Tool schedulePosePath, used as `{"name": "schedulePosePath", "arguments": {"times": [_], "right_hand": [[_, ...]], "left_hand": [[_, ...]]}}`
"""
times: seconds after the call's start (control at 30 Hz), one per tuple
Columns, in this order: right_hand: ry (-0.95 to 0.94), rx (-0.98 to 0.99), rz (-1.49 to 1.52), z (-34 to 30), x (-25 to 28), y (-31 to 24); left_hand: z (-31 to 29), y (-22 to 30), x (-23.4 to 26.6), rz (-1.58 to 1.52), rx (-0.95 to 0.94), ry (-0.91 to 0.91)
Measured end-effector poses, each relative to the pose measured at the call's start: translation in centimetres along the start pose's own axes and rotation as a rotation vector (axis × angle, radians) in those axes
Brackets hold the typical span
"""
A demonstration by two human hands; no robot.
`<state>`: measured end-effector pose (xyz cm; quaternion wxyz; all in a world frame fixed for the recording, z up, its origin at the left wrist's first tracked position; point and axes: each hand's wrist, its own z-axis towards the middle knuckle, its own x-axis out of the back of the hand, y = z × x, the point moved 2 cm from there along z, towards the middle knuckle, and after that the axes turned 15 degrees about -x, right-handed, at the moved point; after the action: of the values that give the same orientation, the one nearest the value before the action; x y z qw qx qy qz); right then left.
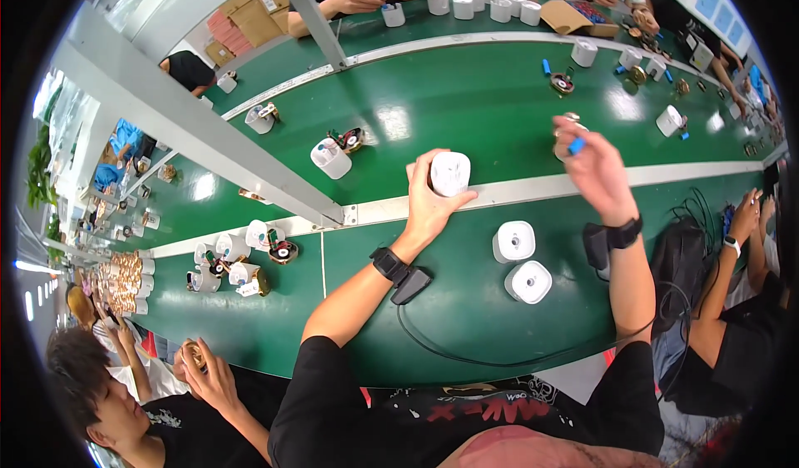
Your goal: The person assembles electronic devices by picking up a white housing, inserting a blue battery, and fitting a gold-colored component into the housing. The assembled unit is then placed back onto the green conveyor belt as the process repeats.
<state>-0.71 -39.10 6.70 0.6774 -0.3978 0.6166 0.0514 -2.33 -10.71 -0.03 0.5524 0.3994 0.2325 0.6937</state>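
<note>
My left hand (pixel 427 208) is wrapped round a white rounded-square plastic housing (pixel 450 173), its opening facing up, above the metal rail. Over the belt to the right, my right hand (pixel 601 177) grips a small part with a blue cylinder (pixel 575 145). A bit of gold-coloured metal shows behind those fingers; the rest of that part is hidden. Between my forearms, two more white housings stand on the green table: one farther off (pixel 514 242) and one nearer (pixel 528 282). Each has a small round hole in its inside floor.
A metal post (pixel 208 127) rises from the rail (pixel 516 190) at left. White housings with wired round parts (pixel 283 252) cluster on the table at left. Another housing (pixel 331 158) lies on the green belt (pixel 399 94). A black cable (pixel 499 360) links my wrists. Co-workers sit on both sides.
</note>
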Motion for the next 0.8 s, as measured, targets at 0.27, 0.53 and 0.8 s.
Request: {"name": "schedulePosePath", "arguments": {"times": [0.27,0.53,0.8], "right_hand": [[0.240,-0.016,-0.345,2.1,-0.9,5.2],[0.474,0.281,-1.133,1.7,-1.9,5.4],[0.535,0.599,-1.393,1.2,-3.1,6.1]], "left_hand": [[2.6,1.0,-3.0,-0.189,-0.099,0.008],[2.6,3.2,-2.8,-0.066,-0.202,-0.071],[2.5,3.4,-1.9,0.017,-0.252,-0.102]]}}
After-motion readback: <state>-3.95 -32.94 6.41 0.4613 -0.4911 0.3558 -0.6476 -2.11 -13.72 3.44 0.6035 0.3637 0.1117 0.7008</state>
